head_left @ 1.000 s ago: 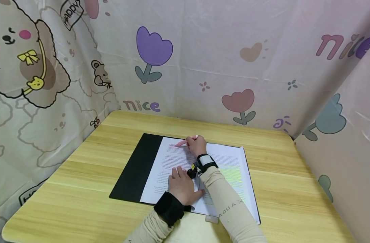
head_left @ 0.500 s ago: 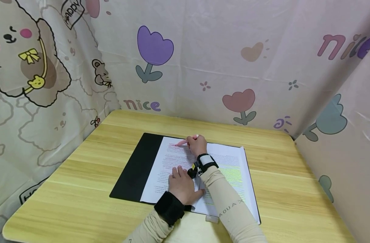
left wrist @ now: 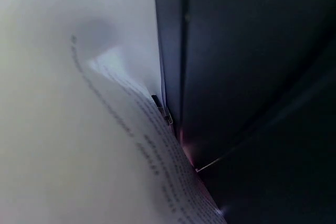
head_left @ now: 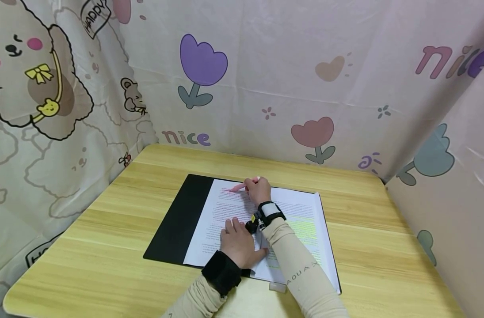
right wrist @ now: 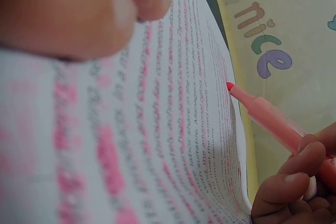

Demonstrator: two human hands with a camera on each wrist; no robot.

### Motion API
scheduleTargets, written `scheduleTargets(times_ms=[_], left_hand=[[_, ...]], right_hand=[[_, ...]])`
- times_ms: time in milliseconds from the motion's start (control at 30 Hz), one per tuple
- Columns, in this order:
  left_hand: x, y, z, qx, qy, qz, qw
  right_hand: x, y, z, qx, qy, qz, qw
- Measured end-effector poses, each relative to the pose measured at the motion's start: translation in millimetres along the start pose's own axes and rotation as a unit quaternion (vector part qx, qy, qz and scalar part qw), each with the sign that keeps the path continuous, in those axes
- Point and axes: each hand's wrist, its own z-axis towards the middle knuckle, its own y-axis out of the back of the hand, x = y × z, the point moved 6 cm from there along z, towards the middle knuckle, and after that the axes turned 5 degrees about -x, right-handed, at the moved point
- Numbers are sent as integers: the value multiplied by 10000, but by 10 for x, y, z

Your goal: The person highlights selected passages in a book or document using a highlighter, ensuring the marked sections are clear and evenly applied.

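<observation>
A pink highlighter (head_left: pixel 238 187) is pinched in my right hand (head_left: pixel 259 191), its tip at the printed lines near the top of a sheet of paper (head_left: pixel 215 221). Up close in the right wrist view, the highlighter (right wrist: pixel 275 125) has its red tip by the text, and pink marks run over many lines. My left hand (head_left: pixel 238 245) rests with spread fingers on the lower part of the paper. Beneath the sheets lies an open black folder (head_left: pixel 178 216). The left wrist view holds only curved paper (left wrist: pixel 63 129) and the dark folder (left wrist: pixel 236 51).
The folder lies on a wooden table (head_left: pixel 102 238). A small pale block (head_left: pixel 277 287) sits at the folder's near edge beside my right forearm. Yellow highlighting (head_left: pixel 305 232) covers part of the right-hand page. A printed curtain (head_left: pixel 245 66) hangs behind and at both sides.
Both hands keep nearly the same place, and the highlighter tip stays by the upper lines. The whole view has shifted very slightly.
</observation>
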Motion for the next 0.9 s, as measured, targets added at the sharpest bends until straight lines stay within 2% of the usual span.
scheduleTargets(times_ms=[267,900], left_hand=[[-9,41,-7,-89,-5,76,9999],[-8,6,3,27,-19,60,10000]], right_hand=[[-8,15,10,2,-11,96,10000],[-42,26,37,28,-202,121,9997]])
